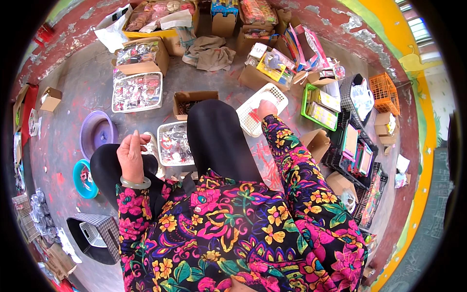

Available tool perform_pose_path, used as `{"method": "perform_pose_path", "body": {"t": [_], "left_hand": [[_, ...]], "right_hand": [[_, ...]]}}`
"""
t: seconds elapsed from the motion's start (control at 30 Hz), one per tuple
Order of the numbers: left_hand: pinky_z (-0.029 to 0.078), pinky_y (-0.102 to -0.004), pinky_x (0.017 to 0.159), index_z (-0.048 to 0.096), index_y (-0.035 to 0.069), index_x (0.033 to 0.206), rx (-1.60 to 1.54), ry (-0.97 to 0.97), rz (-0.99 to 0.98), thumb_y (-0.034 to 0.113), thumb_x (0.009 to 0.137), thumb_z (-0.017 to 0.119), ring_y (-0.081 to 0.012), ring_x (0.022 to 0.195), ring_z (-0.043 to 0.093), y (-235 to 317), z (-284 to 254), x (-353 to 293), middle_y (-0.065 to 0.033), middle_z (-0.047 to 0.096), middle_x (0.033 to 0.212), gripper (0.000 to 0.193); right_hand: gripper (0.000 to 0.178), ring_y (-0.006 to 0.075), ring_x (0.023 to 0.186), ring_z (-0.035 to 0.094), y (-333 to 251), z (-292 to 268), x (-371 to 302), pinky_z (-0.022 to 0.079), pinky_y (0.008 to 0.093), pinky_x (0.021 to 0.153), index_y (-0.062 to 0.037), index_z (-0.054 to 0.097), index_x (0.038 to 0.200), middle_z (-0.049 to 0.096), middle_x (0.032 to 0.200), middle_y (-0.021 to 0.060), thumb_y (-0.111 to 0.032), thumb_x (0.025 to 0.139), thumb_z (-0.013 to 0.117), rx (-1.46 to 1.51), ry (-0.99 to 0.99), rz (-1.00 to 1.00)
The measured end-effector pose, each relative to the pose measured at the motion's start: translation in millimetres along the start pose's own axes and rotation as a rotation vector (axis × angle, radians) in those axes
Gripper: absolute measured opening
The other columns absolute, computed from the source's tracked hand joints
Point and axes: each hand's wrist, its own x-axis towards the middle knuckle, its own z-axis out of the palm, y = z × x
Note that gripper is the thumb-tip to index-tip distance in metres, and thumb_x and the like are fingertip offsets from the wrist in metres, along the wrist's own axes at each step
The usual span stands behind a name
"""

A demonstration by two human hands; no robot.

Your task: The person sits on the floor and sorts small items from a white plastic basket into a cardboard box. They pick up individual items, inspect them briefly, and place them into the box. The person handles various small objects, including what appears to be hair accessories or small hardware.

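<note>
My left hand (130, 155), with a pale bangle at the wrist, is raised above my left knee. Its fingers are curled in toward the thumb, and whatever they may hold is too small to make out. Ahead on the right, my right hand (266, 109) reaches over a white plastic basket (249, 127). Its fingers point down and away, hidden from view. Small red pieces (253, 115) lie in that basket beside the hand. Between my legs stands another white basket (168, 163) holding small packaged items, partly covered by my right knee.
Farther ahead are a white basket of packets (137, 92) and an open cardboard box (181, 100). A purple basin (97, 135) and a turquoise bowl (85, 179) stand on the left. On the right are a green basket (307, 100), black crates (351, 151) and an orange crate (384, 92).
</note>
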Motion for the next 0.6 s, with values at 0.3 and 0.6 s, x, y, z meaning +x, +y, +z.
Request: {"method": "perform_pose_path", "body": {"t": [0.3, 0.6], "left_hand": [[0.039, -0.0196, 0.055, 0.059, 0.001, 0.069, -0.038, -0.011, 0.028, 0.020, 0.092, 0.051, -0.0054, 0.060, 0.052, 1, -3, -2, -0.0049, 0.065, 0.073, 0.030], [0.040, -0.0184, 0.055, 0.063, 0.002, 0.077, -0.032, -0.114, 0.049, 0.020, 0.092, 0.051, -0.0042, 0.063, 0.053, -1, -4, -3, -0.0020, 0.063, 0.074, 0.026]], "right_hand": [[0.026, 0.0307, 0.086, 0.063, 40, -50, 2, 0.050, 0.0393, 0.073, -0.0122, 0.061, 0.104, 0.065, 0.095, 0.0121, -0.023, 0.086, 0.047, 0.164, 0.205, -0.004], [0.021, 0.0123, 0.076, 0.065, -9, -162, -79, 0.046, 0.0211, 0.054, -0.0014, 0.058, 0.104, 0.067, 0.087, 0.0068, -0.010, 0.086, 0.053, 1.349, -0.185, -0.323]]}}
